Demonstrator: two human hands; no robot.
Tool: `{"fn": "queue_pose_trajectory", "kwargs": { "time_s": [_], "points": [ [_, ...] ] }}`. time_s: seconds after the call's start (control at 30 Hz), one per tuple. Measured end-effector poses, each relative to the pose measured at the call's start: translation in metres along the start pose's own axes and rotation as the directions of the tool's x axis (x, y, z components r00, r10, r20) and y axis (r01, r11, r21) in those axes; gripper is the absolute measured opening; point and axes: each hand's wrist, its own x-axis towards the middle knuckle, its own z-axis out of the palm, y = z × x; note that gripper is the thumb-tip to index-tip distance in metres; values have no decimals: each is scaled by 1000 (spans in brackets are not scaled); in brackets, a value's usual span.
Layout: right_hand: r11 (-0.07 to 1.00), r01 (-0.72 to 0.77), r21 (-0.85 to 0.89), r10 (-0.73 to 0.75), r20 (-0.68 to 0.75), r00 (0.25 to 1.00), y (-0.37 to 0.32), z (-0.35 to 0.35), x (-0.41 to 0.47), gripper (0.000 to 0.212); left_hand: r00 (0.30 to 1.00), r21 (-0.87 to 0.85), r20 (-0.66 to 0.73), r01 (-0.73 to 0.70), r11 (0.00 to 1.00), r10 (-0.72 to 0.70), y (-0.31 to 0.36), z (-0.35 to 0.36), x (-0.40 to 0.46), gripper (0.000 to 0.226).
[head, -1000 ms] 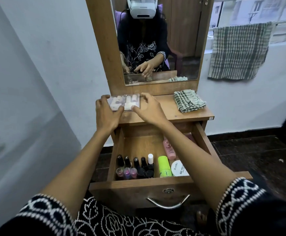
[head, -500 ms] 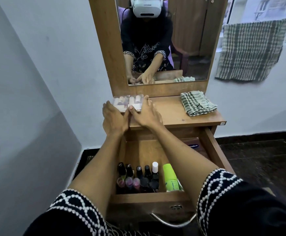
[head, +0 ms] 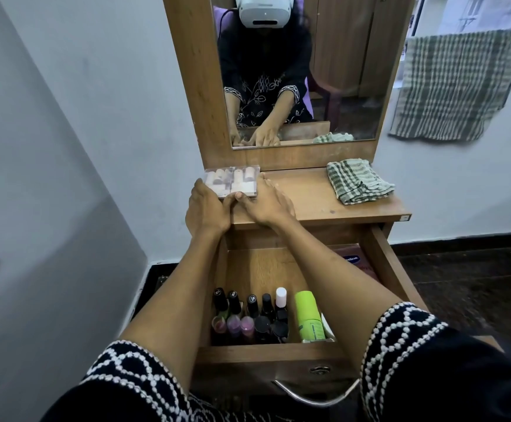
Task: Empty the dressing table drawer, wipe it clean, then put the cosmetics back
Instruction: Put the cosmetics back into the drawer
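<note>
A clear plastic box of small cosmetics (head: 232, 181) lies on the back left of the dressing table top (head: 309, 205), close to the mirror frame. My left hand (head: 205, 210) wraps its front left corner. My right hand (head: 268, 205) has its thumb on the box's front edge and its fingers along the right side. The drawer (head: 385, 269) below is pulled out. At its front stand several nail polish bottles (head: 249, 315) and a green tube (head: 307, 315). A pink pack with a blue label (head: 351, 259) shows at the back right, partly hidden by my right arm.
A folded green checked cloth (head: 358, 185) lies on the right of the table top. The mirror (head: 339, 71) rises behind it. A checked towel (head: 452, 86) hangs at the right. A grey wall (head: 65, 147) is close on the left. The drawer's metal handle (head: 315, 395) is near my lap.
The box has slid back toward the mirror and now rests on the top. My hands have come together at its front edge. The view has tilted down.
</note>
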Motion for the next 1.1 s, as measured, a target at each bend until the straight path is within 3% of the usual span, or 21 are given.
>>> {"fn": "queue_pose_trajectory", "kwargs": {
  "time_s": [0.3,0.47,0.67,0.97,1.1],
  "points": [
    [991,-61,121,69,-63,996,-2,-5,-8,57,999,-136,-45,-15,991,9,0,-7,-9,75],
    [952,-48,303,69,-58,996,-5,-19,-20,63,997,-348,-64,28,937,-53,9,-21,-22,72],
    [843,31,536,22,-92,995,-16,-41,-45,51,991,-386,-128,-17,922,-36,31,-50,-39,65],
    [811,20,585,-4,-29,1000,-20,-80,-101,45,998,-467,-59,-15,884,-15,38,-93,-101,61],
    [730,-9,683,14,-2,1000,-16,-93,-137,52,997,-540,69,59,840,-25,29,-105,-128,55]
  ]
}}
